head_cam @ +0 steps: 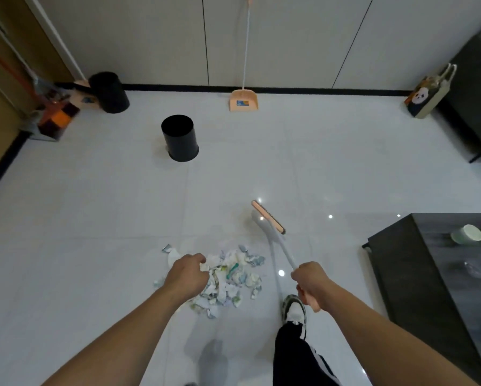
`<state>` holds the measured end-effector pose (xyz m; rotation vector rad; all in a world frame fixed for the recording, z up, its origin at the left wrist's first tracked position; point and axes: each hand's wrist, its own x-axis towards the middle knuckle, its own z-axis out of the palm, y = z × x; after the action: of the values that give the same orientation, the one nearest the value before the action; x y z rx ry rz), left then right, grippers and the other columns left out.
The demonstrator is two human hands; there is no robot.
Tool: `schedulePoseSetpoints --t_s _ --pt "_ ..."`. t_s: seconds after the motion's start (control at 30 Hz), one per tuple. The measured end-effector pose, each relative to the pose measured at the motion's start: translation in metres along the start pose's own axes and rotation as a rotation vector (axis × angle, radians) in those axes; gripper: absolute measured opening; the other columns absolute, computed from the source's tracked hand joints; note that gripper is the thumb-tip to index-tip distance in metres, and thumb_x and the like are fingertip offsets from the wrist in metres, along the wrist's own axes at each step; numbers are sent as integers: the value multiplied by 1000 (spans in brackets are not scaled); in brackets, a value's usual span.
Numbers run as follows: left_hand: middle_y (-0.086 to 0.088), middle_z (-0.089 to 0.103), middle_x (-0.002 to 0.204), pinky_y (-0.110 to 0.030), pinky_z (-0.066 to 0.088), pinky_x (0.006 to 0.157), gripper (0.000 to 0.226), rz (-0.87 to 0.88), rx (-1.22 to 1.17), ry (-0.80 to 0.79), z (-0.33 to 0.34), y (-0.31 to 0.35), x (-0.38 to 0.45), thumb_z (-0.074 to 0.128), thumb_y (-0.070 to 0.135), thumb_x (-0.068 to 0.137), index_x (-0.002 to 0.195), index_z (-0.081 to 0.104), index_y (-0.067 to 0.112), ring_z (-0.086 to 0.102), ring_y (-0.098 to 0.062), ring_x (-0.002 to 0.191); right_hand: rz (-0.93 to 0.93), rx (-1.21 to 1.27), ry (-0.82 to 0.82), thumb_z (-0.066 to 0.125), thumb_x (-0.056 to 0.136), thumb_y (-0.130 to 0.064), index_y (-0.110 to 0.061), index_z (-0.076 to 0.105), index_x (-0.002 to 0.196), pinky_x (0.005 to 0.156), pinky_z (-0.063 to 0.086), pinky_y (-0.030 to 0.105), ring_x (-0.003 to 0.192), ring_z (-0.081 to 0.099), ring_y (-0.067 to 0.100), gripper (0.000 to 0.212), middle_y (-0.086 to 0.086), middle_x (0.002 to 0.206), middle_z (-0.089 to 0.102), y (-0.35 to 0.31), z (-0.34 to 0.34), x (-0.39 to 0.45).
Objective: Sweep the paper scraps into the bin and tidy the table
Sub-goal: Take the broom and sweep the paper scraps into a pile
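White and green torn paper scraps [228, 280] sit heaped on the glossy white tiled floor [94, 218], right in front of the person's feet. Right hand [311, 284] is wrapped around the white handle of the peach-headed broom [272, 232]; broom head is off to the upper right of the heap, near it but not touching, and whether the bristles touch the floor I can't tell. Left hand [189, 274] holds nothing, fingers loosely curled, hovering above the left edge of the heap. Black round bin [180, 137] stands open well beyond the heap, up and left. Peach long-handled dustpan [243, 100] leans on the far wall, well apart from both hands. My read: heap is gathered, transfer to the bin not yet done. To do it well: fetch the dustpan with the free hand, set its lip flat on the tile just beside the heap, then short low strokes from the broom side so light bits don't scatter; catch the stray pieces on the left fringe. Dark grey bench [400, 260] at right carries pale green cups [467, 234], not tidied yet.
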<state>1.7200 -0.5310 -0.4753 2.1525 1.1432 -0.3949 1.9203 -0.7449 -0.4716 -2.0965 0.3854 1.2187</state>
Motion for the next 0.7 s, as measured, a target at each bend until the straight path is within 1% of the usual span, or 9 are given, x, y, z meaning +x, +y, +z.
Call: schedulePoseSetpoints --t_s 0.07,0.1,0.17,0.23,0.37,0.43,0.5,0.63,0.7 --pt "-5 54 133 -25 42 84 45 -5 35 -11 10 47 30 56 25 87 131 54 23 55 -22 115 -1 52 -42 50 92 -2 2 55 92 42 31 19 38 38 17 6 8 60 43 -21 -34 29" --pt "-5 53 133 -26 42 85 45 -5 40 -20 16 74 45 56 25 87 132 54 23 55 -23 114 -12 67 -77 54 93 -3 1 54 89 40 32 18 34 36 15 5 7 56 43 -33 -54 41" --pt "-5 53 132 -26 44 85 45 3 40 -50 24 132 70 55 24 87 131 54 22 57 -23 111 -41 89 -137 60 93 -6 -2 49 81 38 33 18 30 35 15 16 5 47 42 -55 -95 60" --pt "-5 53 131 -27 44 87 44 36 48 -70 27 191 93 55 24 87 131 54 23 56 -22 110 -65 85 -172 63 93 -7 -2 48 83 38 34 19 31 36 17 18 5 43 41 -79 -136 74" --pt "-2 53 130 -24 39 80 46 132 37 -46 13 291 140 54 26 87 133 52 25 54 -13 98 -112 60 -195 62 92 -7 -1 51 87 40 31 21 34 34 17 13 7 49 41 -134 -201 101" --pt "-1 52 131 -25 41 83 47 170 47 -33 2 327 166 54 26 86 134 51 25 54 -15 106 -123 76 -194 62 92 -6 -2 51 87 40 31 21 35 34 16 12 8 53 41 -165 -221 115" --pt "-1 51 131 -25 41 82 48 183 46 -23 -12 357 196 53 27 86 134 51 25 53 -18 111 -117 113 -195 62 91 -6 -3 52 91 40 32 21 38 34 15 11 7 58 41 -198 -235 129" --pt "0 51 129 -24 37 77 48 196 51 -5 -39 400 269 54 29 86 133 51 26 50 -15 103 -110 176 -190 62 92 -5 -5 51 97 41 31 21 41 36 15 12 9 66 42 -273 -254 163" --pt "-1 51 130 -25 37 78 48 204 54 -5 -52 419 318 54 28 85 133 51 26 51 -16 106 -107 179 -177 62 92 -6 -1 54 101 41 32 20 42 36 15 13 9 67 42 -314 -263 186"
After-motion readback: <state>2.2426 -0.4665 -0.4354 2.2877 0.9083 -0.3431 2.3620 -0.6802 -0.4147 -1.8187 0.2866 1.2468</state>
